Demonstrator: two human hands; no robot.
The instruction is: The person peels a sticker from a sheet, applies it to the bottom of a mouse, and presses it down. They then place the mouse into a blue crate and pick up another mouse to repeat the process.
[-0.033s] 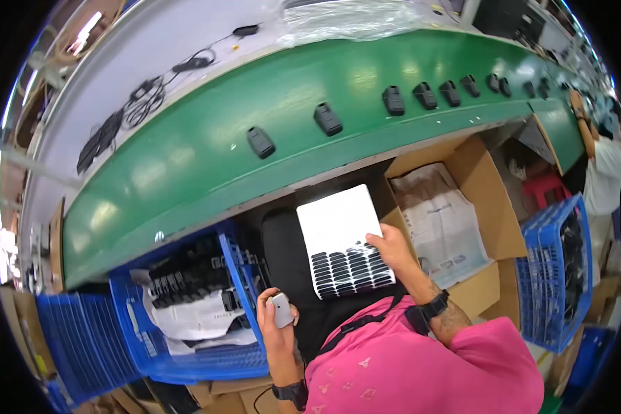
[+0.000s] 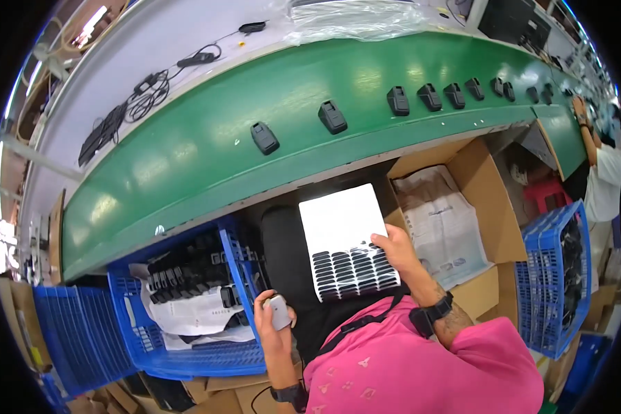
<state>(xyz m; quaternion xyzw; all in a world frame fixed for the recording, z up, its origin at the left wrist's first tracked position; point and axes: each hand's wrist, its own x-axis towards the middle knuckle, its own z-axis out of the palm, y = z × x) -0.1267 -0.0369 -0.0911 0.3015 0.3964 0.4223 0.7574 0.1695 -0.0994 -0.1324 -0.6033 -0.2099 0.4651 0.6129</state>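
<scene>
"What's closest?"
"The left hand (image 2: 273, 338), fingers curled around a small grey rounded piece (image 2: 280, 312) with a tiny dark spot. Farther right, the right hand (image 2: 401, 257) grips a white sheet (image 2: 341, 224) at its right edge, thumb on top."
"How does the sheet look?"
"It's above the dark-clad lap (image 2: 281, 241), slightly turned. Plain bright white on the far part, columns of slim black stickers (image 2: 352, 272) on the near part; its near right corner comes close to the pink shirt (image 2: 421, 352)."
"Room around it?"
"Leftward, a stretch of lap separates it from the blue crate (image 2: 200, 368), whose side wall stands near the left hand. Rightward it's tighter: an open cardboard box (image 2: 486, 196) sits just beside the right hand. Ahead, the green bench (image 2: 186, 162) presents its long edge near the sheet's far end."
"Beyond that edge?"
"Black devices (image 2: 332, 117) in a row, widely spaced on the left, closer together rightward."
</scene>
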